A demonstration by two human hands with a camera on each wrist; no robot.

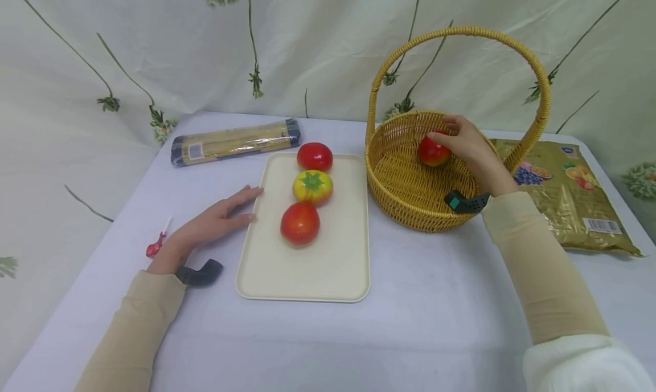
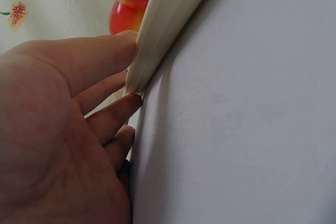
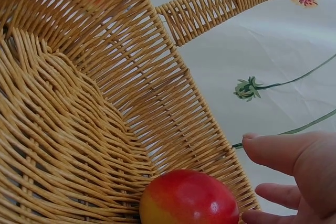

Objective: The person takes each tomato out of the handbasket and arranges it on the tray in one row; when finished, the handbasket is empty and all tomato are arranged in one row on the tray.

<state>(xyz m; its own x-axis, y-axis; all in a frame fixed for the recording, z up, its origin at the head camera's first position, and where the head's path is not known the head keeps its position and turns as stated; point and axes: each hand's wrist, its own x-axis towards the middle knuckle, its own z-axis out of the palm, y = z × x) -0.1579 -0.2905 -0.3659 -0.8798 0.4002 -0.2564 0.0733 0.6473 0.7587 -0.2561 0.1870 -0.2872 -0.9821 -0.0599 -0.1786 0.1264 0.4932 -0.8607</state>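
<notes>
In the head view, my right hand (image 1: 467, 143) reaches into a round wicker basket (image 1: 397, 205), with its fingers and thumb about a glossy red-and-yellow fruit (image 1: 434, 151). The right wrist view has the fruit (image 3: 190, 199) resting low against the woven wall, the spread thumb and fingers (image 3: 275, 195) beside it. My left hand (image 1: 212, 224) lies at the left edge of a cream tray (image 1: 307, 275), thumb and fingertips touching the rim. On that tray three fruits stand in a row: a red one (image 1: 315, 156), a yellow one with a green star-shaped top (image 1: 312, 187) and an orange-red one (image 1: 300, 223).
A tall handle (image 1: 474, 32) arches over the basket. Right of it lies a gold bag (image 1: 574, 198) with fruit pictures. Behind the tray is a long wrapped roll (image 1: 236, 142). A red lollipop (image 1: 155, 246) lies by the left wrist. Flowered cloth (image 1: 307, 50) hangs behind the table.
</notes>
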